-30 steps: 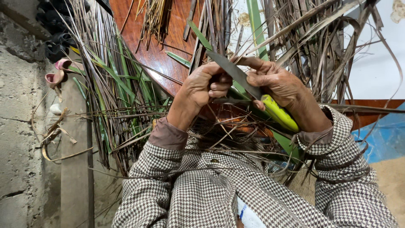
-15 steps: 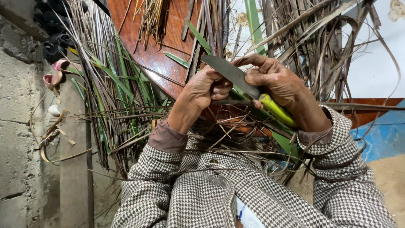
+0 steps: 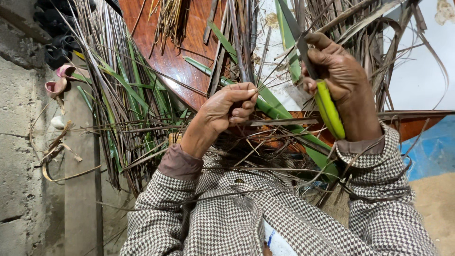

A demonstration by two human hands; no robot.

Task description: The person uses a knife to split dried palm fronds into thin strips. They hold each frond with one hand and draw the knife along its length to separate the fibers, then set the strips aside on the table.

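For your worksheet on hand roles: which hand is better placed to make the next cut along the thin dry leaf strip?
Right. The right hand already holds the green-handled knife, blade raised; the left hand pinches the thin dry leaf strip.

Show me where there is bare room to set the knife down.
Bare patches: the brown wooden board between the green leaf pile and the hanging dry strips; the concrete ledge at far left. Crowded: around the left hand and the right hand gripping the knife.
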